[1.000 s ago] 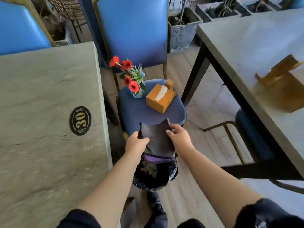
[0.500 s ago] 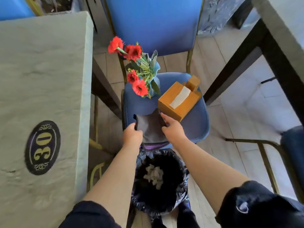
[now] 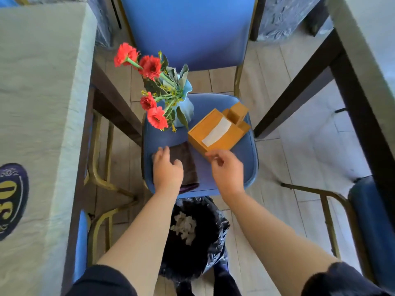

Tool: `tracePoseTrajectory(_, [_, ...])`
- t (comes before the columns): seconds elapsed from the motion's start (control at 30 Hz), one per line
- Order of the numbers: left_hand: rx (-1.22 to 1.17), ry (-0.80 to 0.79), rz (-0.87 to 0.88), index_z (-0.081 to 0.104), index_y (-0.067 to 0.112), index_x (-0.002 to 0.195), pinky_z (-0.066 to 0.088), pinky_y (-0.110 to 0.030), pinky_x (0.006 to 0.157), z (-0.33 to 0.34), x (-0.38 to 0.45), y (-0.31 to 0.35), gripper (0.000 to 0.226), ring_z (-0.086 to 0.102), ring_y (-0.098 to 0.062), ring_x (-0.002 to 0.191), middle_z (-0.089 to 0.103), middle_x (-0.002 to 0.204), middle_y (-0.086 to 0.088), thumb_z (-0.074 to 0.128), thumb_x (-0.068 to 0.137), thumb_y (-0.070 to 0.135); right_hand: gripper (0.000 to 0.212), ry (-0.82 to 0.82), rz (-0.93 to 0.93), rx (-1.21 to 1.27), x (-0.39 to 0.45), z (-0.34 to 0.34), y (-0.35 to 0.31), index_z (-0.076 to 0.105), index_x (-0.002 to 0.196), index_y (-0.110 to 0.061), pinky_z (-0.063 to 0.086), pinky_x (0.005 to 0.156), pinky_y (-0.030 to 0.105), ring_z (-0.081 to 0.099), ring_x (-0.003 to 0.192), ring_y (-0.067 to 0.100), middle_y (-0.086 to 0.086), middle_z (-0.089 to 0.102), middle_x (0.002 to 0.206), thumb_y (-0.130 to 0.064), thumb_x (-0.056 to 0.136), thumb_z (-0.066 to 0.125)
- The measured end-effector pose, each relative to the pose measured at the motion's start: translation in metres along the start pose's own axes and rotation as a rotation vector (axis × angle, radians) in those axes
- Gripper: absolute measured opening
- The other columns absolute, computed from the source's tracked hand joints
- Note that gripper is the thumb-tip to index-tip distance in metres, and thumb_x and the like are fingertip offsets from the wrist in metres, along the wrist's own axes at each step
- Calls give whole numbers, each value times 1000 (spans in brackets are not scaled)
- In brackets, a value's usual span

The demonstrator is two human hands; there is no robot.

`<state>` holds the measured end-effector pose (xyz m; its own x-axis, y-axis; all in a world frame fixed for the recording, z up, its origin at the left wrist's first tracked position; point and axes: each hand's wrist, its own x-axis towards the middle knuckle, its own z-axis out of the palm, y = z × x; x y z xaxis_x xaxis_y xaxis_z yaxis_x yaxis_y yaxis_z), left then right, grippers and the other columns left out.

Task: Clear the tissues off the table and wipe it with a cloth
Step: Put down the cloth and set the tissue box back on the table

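Pale plank floor (image 3: 275,67) in daylight. Blue padded chair (image 3: 188,28) with brass frame straight ahead, dark-legged stone table (image 3: 363,39) at right, grey planter (image 3: 282,13) behind.

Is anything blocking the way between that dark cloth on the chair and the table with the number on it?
Nothing visible does. The cloth lies flat on the chair seat under the left hand; the table stands beside it to the left, only open air between. The flower vase and tissue box sit farther back.

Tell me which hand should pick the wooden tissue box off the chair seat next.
Right. The right hand hovers empty beside the tissue box, while the left hand rests on the cloth, farther from it.
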<state>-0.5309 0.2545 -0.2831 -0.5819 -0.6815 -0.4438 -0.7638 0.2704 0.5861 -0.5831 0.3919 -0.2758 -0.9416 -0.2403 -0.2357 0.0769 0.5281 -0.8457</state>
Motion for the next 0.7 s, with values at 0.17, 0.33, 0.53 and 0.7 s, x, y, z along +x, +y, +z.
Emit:
tracePoseTrajectory(0.17, [-176, -141, 37, 24, 19, 152, 29, -38, 115, 41, -9, 39, 59, 27, -19, 144, 23, 159, 1, 47, 99, 31, 43, 89, 83, -10, 49, -40, 9, 48, 124, -18, 34, 90, 19, 44, 107, 8, -1, 42, 124, -2, 86, 57])
tracePoseTrajectory(0.33, [-378, -114, -6, 30, 21, 147, 38, -38, 107, 82, -6, 48, 61, 42, -19, 134, 42, 147, 2, 54, 94, 41, 64, -169, 58, -52, 79, -49, 27, 31, 146, -17, 24, 93, 13, 38, 131, 13, 1, 41, 141, -7, 90, 61])
tracePoseTrajectory(0.53, [-470, -83, -11, 25, 27, 148, 40, -37, 105, 85, 5, 44, 68, 45, -13, 126, 44, 141, 8, 61, 91, 32, 73, -149, 26, -71, 78, -42, 48, 35, 144, -15, 24, 92, 8, 40, 127, 18, 8, 39, 134, -10, 82, 72])
tracePoseTrajectory(0.7, [-542, -179, -57, 31, 24, 146, 37, -28, 92, 77, 15, 41, 59, 48, -12, 117, 51, 131, 6, 58, 94, 29, 73, -183, 45, -24, 78, -35, 49, 35, 145, -19, 32, 96, 20, 42, 129, 15, 0, 45, 141, -15, 82, 73])
